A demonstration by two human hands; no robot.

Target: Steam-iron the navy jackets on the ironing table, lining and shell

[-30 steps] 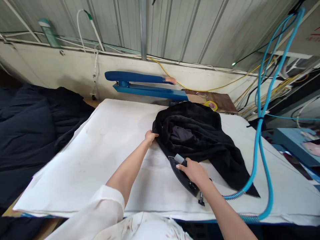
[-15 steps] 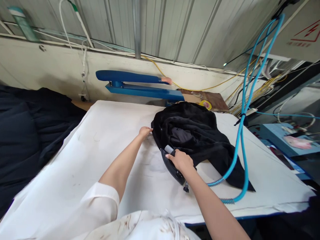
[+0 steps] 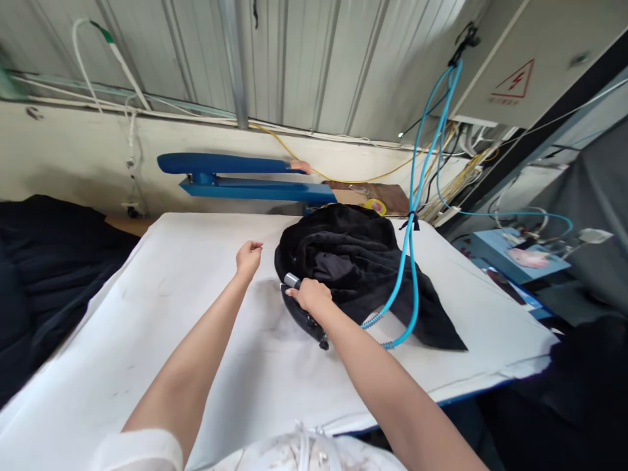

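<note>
My right hand [image 3: 313, 296] is wrapped round the grip of a black steam iron [image 3: 300, 318], which lies along the near left edge of a bunched black garment [image 3: 338, 242]. Two light blue hoses [image 3: 411, 261] run from near the iron's rear up to the right, crossing over the cloth. To the left of the garment, apart from it, my left hand [image 3: 248, 260] is over the white table cover [image 3: 196, 314]. Its fingers are curled and pressed together, with nothing visible in them. One pointed end of the garment spreads out to the right.
Behind the table stands a blue sleeve-ironing board [image 3: 230, 163], with a yellow tape roll [image 3: 375, 207] near its right end. Dark padded cloth [image 3: 53, 275] is heaped on the left. An electrical box [image 3: 515, 72] hangs at upper right, above a blue machine [image 3: 520, 255].
My left hand has let go of the garment's left edge and moved away, up and to the left. The iron stays at the garment's edge in my right hand. The view has turned rightward.
</note>
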